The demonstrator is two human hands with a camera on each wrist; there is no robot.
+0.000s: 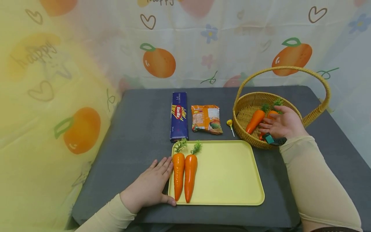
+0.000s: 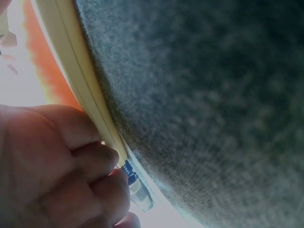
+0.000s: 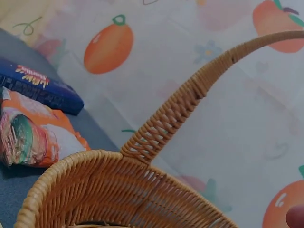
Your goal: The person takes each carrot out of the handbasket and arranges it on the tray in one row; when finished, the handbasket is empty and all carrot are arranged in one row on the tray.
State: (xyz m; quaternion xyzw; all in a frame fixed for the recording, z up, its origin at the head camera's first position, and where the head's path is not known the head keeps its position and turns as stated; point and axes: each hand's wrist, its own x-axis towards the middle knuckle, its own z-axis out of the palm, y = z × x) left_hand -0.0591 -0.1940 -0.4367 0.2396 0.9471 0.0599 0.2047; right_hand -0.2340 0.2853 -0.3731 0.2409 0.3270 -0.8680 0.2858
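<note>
Two orange carrots with green tops lie side by side on the left part of a yellow tray [image 1: 226, 174], a left carrot [image 1: 178, 175] and a right carrot [image 1: 190, 177]. My left hand [image 1: 152, 183] rests at the tray's left edge, fingers and thumb touching the rim. Over the right side of a wicker basket [image 1: 240, 125] is my right hand [image 1: 285, 124], its fingers extended and nothing gripped. Inside the basket lie a carrot [image 1: 255, 120] and at least one more orange carrot [image 1: 271, 114], partly hidden by that hand. In the right wrist view only a fingertip [image 3: 295, 217] shows.
Behind the tray are a blue spaghetti box [image 1: 178, 119], an orange snack packet [image 1: 206, 119] and a lollipop [image 1: 230, 125] beside the basket. The basket's tall handle [image 1: 285, 67] arches above it. A printed curtain [image 1: 116, 48] hangs behind the grey table [image 1: 139, 129].
</note>
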